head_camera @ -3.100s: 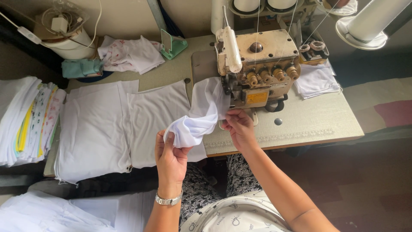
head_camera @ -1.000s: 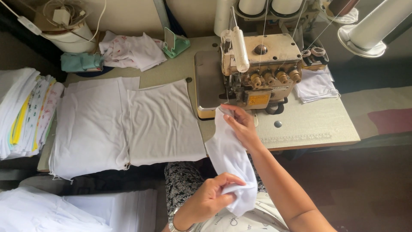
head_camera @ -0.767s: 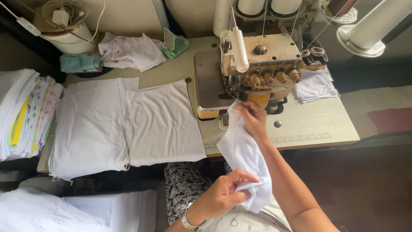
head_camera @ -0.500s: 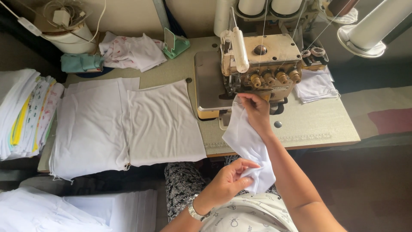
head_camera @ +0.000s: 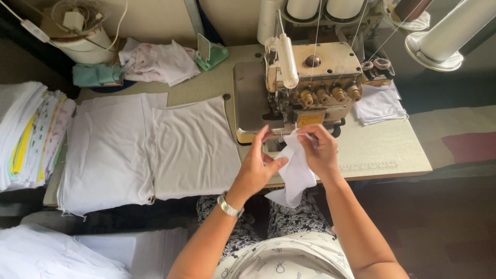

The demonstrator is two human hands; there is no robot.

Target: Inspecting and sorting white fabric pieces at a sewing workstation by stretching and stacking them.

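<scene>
Both hands, the left hand (head_camera: 257,169) and right hand (head_camera: 319,150), pinch a soft, limp white fabric piece (head_camera: 295,172) just before the beige metal overlock machine (head_camera: 305,88), over the pale speckled worktop (head_camera: 380,150) edge beside flat white cloth panels (head_camera: 150,150).

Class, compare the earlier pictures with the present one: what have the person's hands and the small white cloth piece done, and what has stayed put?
The left hand has risen from the lap to the table edge. The white cloth piece, earlier stretched downward between both hands, is now gathered close before the sewing machine. The right hand keeps its hold near the machine. The flat white fabric pieces have not moved.
</scene>
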